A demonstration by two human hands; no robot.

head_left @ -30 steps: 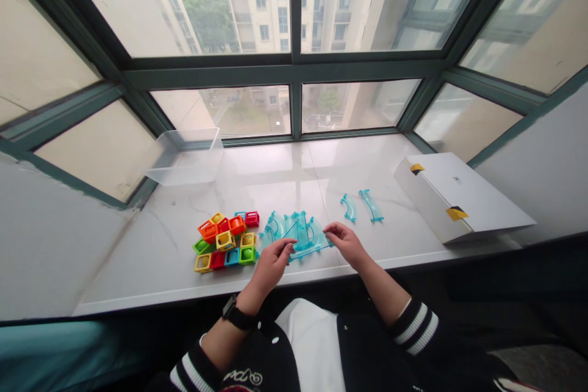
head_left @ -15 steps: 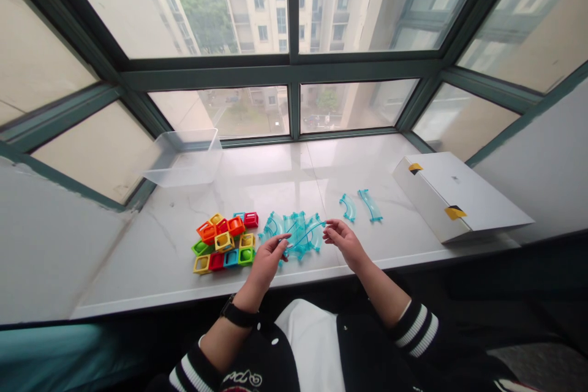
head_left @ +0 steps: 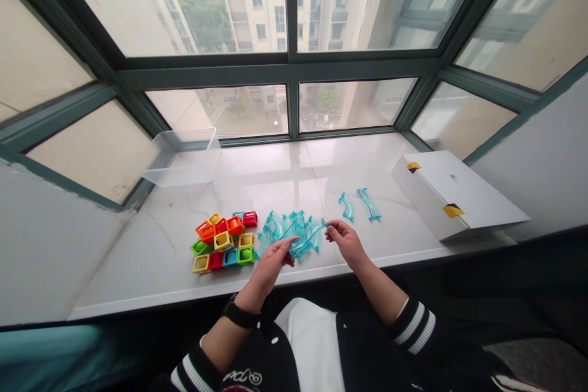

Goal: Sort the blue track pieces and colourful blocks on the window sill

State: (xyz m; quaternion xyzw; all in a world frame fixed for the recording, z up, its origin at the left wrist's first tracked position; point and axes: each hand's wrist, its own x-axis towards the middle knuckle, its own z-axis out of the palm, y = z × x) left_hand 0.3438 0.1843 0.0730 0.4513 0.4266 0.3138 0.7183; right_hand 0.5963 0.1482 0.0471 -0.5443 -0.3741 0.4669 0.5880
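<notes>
A long translucent blue track piece (head_left: 314, 236) is held up at a slant between my two hands. Pinched fingers of my right hand (head_left: 345, 242) grip its upper right end. My left hand (head_left: 272, 262) has thumb and forefinger closed at its lower left end. Behind and below lies a pile of similar blue track pieces (head_left: 275, 224), partly covered by the held piece and my left hand. Farther right, a curved track piece (head_left: 348, 206) and a longer, straighter track piece (head_left: 369, 204) lie apart from the pile.
Colourful hollow toy blocks (head_left: 223, 241) are heaped left of the pile. A clear plastic bin (head_left: 184, 174) stands at the back left against the window. At the right sits a white box (head_left: 459, 196) with yellow-and-black tape. The white sill's front edge (head_left: 174, 294) runs before me.
My left hand has shifted slightly right and closed at the lower end of the track piece. My right fingers have tightened on the other end. The loose pieces lie as before.
</notes>
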